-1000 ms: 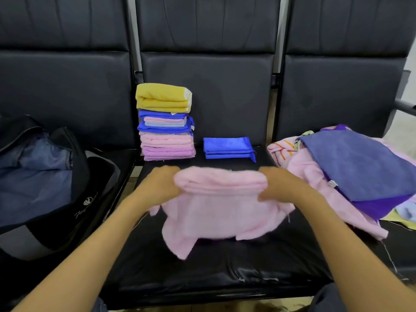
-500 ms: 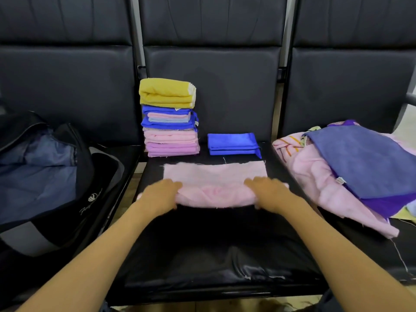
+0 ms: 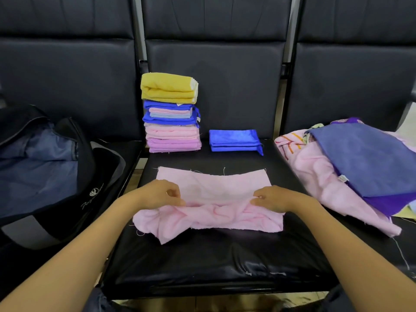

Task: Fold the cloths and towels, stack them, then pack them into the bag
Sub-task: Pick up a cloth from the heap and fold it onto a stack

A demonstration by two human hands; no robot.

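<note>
Pinching — left hand (image 3: 161, 194) | right hand (image 3: 271, 200) | pink cloth (image 3: 213, 199) — knuckles up

Black bench (image 3: 213, 262) with cloths (image 3: 213, 183), bag (image 3: 86, 158)

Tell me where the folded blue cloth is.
Head view: the folded blue cloth lies at the back of the middle seat, just right of the tall stack, beyond the pink cloth.

Both forearms (image 3: 85, 248) + hands (image 3: 161, 194) (image 3: 273, 199) bare
</note>
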